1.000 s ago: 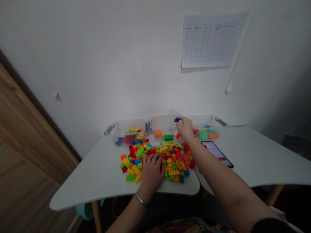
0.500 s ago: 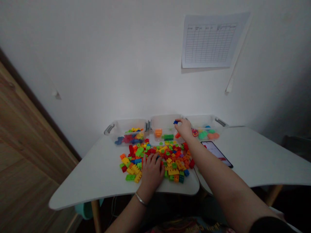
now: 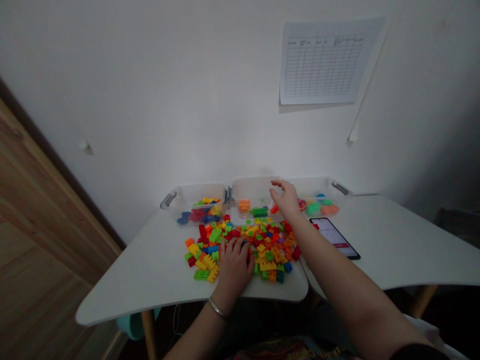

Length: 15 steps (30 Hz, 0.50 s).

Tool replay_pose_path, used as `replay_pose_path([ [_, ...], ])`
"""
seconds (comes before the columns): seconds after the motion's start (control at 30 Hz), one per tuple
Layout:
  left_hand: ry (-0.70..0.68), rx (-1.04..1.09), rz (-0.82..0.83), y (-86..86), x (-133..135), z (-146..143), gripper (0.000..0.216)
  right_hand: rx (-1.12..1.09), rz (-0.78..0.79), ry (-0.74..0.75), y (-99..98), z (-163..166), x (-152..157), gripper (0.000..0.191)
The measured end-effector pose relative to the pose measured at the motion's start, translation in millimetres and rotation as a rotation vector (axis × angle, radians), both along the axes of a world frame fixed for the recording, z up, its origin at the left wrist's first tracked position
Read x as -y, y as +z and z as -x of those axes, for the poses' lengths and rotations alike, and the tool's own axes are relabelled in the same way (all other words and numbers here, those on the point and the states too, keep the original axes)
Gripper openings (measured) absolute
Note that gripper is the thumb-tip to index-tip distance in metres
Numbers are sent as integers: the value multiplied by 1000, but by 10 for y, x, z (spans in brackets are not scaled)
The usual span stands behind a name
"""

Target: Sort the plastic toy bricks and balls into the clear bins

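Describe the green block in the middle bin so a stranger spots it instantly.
Along the wall, three clear bins stand in a row. Look in the middle bin, just right of the orange block. The green block is longer and lower, the only green piece visible in that bin.

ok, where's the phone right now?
In the head view, the phone lies on the table just right of the right forearm, nearer the person than the right bin.
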<state>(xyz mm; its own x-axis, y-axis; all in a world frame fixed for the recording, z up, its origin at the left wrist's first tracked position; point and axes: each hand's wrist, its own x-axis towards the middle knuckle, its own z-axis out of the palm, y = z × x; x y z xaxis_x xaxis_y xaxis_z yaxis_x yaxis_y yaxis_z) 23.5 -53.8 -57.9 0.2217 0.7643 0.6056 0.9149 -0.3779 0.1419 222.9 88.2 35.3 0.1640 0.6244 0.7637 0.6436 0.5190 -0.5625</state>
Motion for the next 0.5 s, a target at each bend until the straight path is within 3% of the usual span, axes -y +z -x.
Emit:
replay_pose_path([
  [0.2, -6, -5, 10, 12, -2, -2, 25, -50, -91, 42, -109, 81, 434, 22],
  [0.37, -12, -10, 8, 17, 0, -1, 26, 142, -53, 59, -486, 84, 585, 17],
  [0.5, -3, -10, 5, 14, 2, -4, 25, 336, 98, 88, -753, 28, 583, 18],
])
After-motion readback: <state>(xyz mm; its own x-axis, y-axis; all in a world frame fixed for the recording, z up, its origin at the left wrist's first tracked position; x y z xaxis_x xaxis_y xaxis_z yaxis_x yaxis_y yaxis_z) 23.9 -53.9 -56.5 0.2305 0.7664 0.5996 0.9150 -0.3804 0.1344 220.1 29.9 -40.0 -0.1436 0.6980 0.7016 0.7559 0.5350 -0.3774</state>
